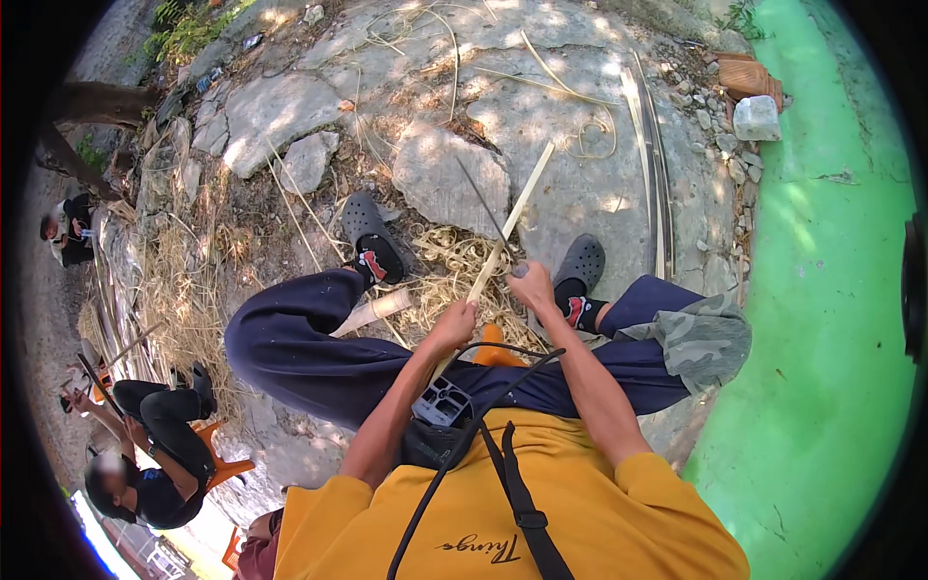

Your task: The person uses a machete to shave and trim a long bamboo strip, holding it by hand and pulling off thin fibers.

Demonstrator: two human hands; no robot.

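Note:
My left hand [452, 326] is closed round a long, pale bamboo strip [527, 189], which slants up and away to the right in front of me. My right hand [531, 287] grips a knife by its handle. The thin dark blade of the knife [478, 193] points up and left, crossing the strip a little beyond my hands. Whether the edge bites into the strip, I cannot tell. Curled bamboo shavings [449, 253] lie heaped on the ground beneath. A thicker bamboo piece [377, 311] lies by my left leg.
Broken concrete slabs [290, 114] and loose strips cover the ground ahead. Long slats [650, 164] lie to the right, near stones, a white block [757, 118] and a green surface [802, 319]. At the left, a person [159, 464] sits on an orange chair [224, 456]; another person is farther off.

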